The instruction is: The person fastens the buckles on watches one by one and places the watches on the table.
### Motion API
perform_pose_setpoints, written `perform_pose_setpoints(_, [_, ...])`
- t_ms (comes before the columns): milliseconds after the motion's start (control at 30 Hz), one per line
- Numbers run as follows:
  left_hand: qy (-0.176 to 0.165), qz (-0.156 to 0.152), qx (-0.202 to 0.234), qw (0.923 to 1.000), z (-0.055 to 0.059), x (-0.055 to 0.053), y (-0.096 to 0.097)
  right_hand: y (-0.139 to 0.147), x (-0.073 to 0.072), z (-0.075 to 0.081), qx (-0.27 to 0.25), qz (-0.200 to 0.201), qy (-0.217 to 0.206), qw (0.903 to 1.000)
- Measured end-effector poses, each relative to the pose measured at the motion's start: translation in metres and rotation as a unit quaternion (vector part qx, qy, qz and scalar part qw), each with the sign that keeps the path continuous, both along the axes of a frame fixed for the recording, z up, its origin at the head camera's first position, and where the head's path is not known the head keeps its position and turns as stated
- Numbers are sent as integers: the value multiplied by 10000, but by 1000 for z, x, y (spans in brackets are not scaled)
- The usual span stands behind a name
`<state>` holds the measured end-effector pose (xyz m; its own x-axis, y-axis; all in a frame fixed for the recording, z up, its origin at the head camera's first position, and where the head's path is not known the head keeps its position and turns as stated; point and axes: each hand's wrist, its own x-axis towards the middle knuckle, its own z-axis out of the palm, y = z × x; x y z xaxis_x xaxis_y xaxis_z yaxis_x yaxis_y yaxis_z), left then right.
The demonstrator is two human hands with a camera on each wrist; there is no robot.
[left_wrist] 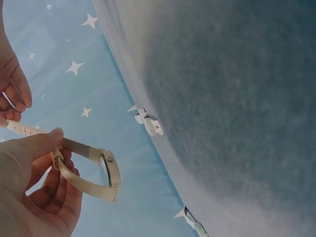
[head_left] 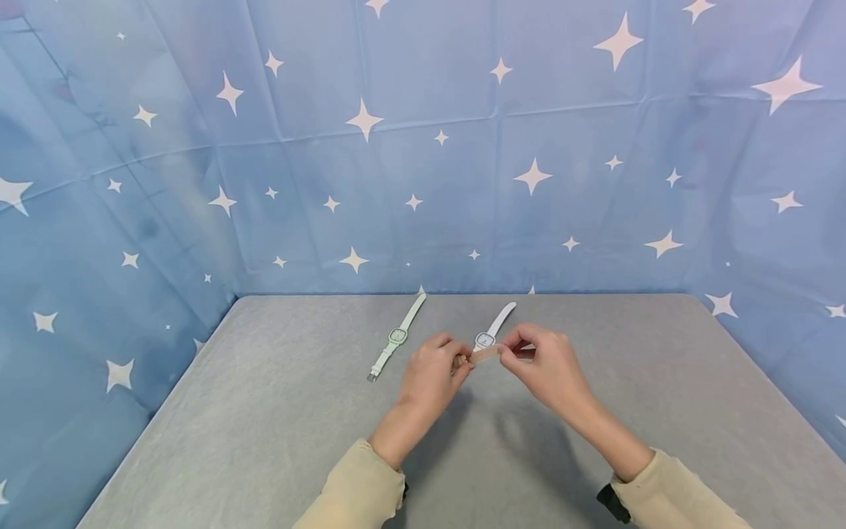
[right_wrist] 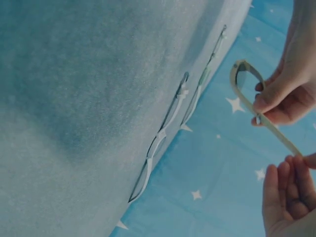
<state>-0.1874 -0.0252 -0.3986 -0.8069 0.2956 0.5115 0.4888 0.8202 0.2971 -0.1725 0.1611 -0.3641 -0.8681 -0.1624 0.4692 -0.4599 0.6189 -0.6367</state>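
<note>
Between my two hands a beige wristwatch (left_wrist: 114, 178) is held up over the table, its strap bent into a loop. My left hand (head_left: 432, 371) pinches the strap near the buckle (left_wrist: 57, 159), thumb on top. The loose strap end (head_left: 485, 354), with a row of holes, stretches across to my right hand (head_left: 545, 364), whose thumb and fingertips pinch its tip. In the right wrist view the case (right_wrist: 240, 74) hangs on the far side of the left fingers. Part of the strap is hidden behind the left thumb.
Two more watches lie stretched out flat on the grey table (head_left: 264, 411): a pale green one (head_left: 397, 336) left of my hands and a white one (head_left: 485, 339) just beyond them, partly covered. A blue star-patterned curtain (head_left: 423, 169) rises behind the table's far edge.
</note>
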Motion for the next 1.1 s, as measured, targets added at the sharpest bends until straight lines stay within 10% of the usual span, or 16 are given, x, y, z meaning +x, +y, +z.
perform_pose_setpoints(1100, [222, -103, -176, 9995, 7, 2, 4, 0, -12, 0, -385, 617, -1669, 9833])
